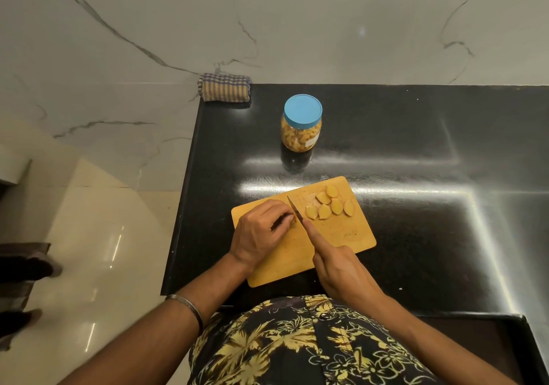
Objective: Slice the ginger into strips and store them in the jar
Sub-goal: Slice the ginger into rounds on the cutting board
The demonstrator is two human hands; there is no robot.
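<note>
Countertop (416, 147) is glossy, so the cutting board (341, 233) at its near-left edge could skid. Jar (301, 123) sits behind, lid on. Right hand (341, 271) grips the knife (294, 208); left hand (261, 233) pinches the ginger stub (294, 217), fingertips risking a nick.

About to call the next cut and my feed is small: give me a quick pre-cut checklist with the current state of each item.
1. Knife gripped by right hand: ok.
2. Left hand steadying the ginger piece: ok.
3. Left fingertips clear of the blade: cannot tell, very close.
4. Cut slices out of the blade's path: ok.
5. Cutting board fully on the counter: ok.
6. Jar open for filling: not ok, blue lid on.
</note>
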